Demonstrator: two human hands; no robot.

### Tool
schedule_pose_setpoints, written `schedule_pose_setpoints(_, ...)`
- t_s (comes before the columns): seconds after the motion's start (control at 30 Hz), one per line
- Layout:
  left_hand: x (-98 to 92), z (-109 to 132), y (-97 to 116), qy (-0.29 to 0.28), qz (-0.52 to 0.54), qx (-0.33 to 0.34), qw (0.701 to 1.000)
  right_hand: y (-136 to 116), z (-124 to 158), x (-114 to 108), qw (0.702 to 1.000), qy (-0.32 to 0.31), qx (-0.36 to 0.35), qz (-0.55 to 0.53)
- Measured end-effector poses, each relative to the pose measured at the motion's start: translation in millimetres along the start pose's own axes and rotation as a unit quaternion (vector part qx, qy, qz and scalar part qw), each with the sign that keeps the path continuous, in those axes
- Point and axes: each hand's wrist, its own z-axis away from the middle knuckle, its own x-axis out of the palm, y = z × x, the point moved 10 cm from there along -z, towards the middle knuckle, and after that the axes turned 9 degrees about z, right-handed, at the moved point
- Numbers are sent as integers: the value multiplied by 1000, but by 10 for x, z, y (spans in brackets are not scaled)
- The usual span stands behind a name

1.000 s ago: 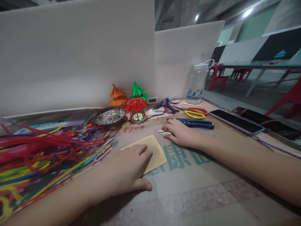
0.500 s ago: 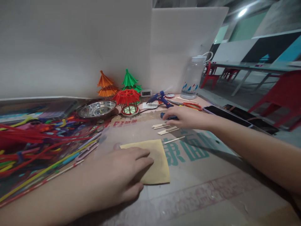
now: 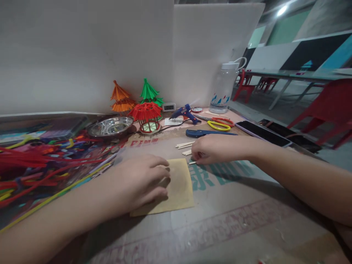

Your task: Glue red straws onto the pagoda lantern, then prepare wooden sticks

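A yellow square sheet (image 3: pixel 180 187), perhaps sandpaper, lies on the covered cardboard. My left hand (image 3: pixel 143 179) rests over its left part, fingers bent and thumb apart, with nothing visible in its grasp. Right of the sheet, my right hand (image 3: pixel 209 149) has its fingertips closed around a thin wooden stick (image 3: pixel 192 162); only the stick's left end shows. Beside those fingers lie more short sticks (image 3: pixel 184 145) in small groups, partly covered by the hand. Just behind the hand is a long blue tool (image 3: pixel 199 132), its kind unclear.
Scissors (image 3: pixel 220 124), a blue glue gun (image 3: pixel 185 113), a phone (image 3: pixel 261 132) and a water bottle (image 3: pixel 222 88) stand or lie behind. Small red (image 3: pixel 146 112), orange and green pavilion models sit by a metal dish (image 3: pixel 110 126). Colourful pipe cleaners (image 3: pixel 41 161) heap up at left.
My right hand has come back from the blue tool to the single stick, uncovering the tool and scissors. My left hand has lifted its fingers slightly; the sheet has shifted a little left.
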Motion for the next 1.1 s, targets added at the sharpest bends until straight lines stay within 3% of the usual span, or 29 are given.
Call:
schedule_pose_setpoints(0.1, 146, -77, -110, 18, 34, -5, 999, -22, 24, -2, 995, 27, -3, -101)
schedule_pose_setpoints(0.17, 206, -99, -191, 59, 65, -22, 996, -79, 38, 77, 958, 33, -14, -283)
schedule_pose_setpoints(0.2, 243, -106, -213, 70, 76, -26, 994, -111, 42, 132, 919, 37, -19, -392)
schedule_pose_setpoints(0.3, 289, -120, -224, 87, 93, -24, 992, -192, 37, 297, 760, 58, -35, -646)
schedule_pose_setpoints(0.37, 272, -126, -216, 91, 98, -21, 991, -271, 25, 380, 695, 44, -49, -717)
schedule_pose_setpoints(0.4, 261, -128, -213, 91, 100, -20, 991, -303, 21, 392, 680, 38, -54, -730)
schedule_pose_setpoints(0.47, 244, -131, -209, 89, 102, -17, 991, -329, 22, 373, 682, 37, -56, -728)
schedule_pose_setpoints(0.6, 241, -127, -216, 87, 90, -15, 992, -287, 24, 332, 741, 68, -26, -668)
schedule_pose_setpoints(0.7, 259, -130, -222, 84, 83, -13, 993, -273, -4, 358, 765, 85, -11, -638)
schedule_pose_setpoints(0.93, 264, -135, -205, 81, 87, -9, 993, -237, -68, 456, 744, 81, 22, -663)
schedule_pose_setpoints(1.1, 256, -157, -219, 73, 94, -17, 993, -252, -50, 441, 763, 74, 27, -641)
